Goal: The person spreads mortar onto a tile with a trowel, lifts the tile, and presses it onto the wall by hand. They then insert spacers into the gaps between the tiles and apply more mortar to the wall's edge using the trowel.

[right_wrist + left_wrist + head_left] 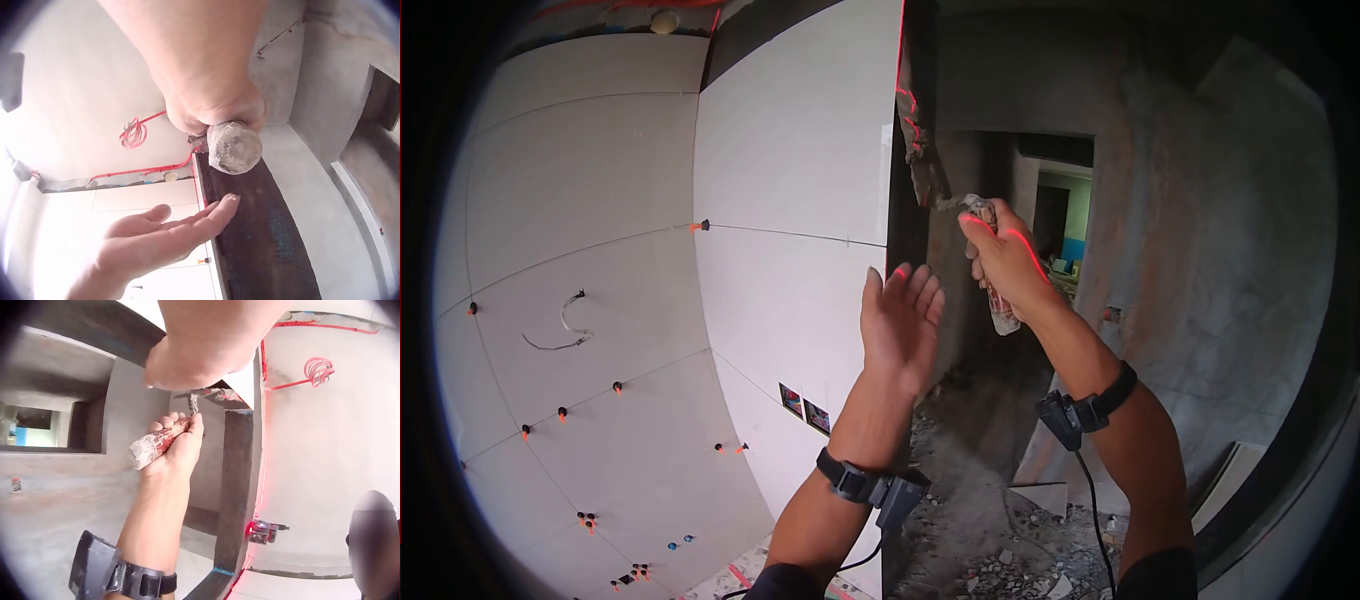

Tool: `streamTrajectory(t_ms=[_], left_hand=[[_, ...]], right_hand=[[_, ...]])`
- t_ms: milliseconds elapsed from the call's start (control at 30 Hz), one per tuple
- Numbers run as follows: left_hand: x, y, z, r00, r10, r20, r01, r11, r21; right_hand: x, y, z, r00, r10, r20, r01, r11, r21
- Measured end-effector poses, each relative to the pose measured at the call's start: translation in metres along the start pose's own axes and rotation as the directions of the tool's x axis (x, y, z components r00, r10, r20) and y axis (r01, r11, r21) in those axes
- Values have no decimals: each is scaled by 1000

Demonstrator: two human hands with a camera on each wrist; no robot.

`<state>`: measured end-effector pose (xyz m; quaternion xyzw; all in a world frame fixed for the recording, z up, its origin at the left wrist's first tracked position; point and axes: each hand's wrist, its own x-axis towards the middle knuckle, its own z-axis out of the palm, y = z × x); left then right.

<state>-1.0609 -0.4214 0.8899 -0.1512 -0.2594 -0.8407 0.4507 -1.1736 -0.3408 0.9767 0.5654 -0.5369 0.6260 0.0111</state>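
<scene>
My right hand (1005, 262) grips the handle of a trowel (1002, 315), its red handle caked with dried mortar. The trowel's blade (922, 170) stands along the vertical edge of the white tiled wall (800, 170), with grey mortar around it. In the left wrist view the handle (159, 445) slants up to the narrow neck, and part of the blade is hidden behind my left forearm. My left hand (905, 325) is raised with straight fingers, empty, close by the lower tile's edge. The right wrist view shows the mortar-crusted butt of the handle (234, 148).
Orange and black tile levelling clips (618, 387) dot the joints, and a wire (570, 325) sticks out of the left wall. A laser level (262, 532) throws a red line along the edge. Rubble (1010, 560) covers the floor by a dark doorway.
</scene>
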Motion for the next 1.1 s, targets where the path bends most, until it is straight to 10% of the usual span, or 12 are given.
streamTrajectory(t_ms=[1100], left_hand=[[58, -30, 30, 995, 62, 80, -59, 997, -43]], right_hand=[[39, 12, -12, 999, 25, -35, -25, 1000, 14]])
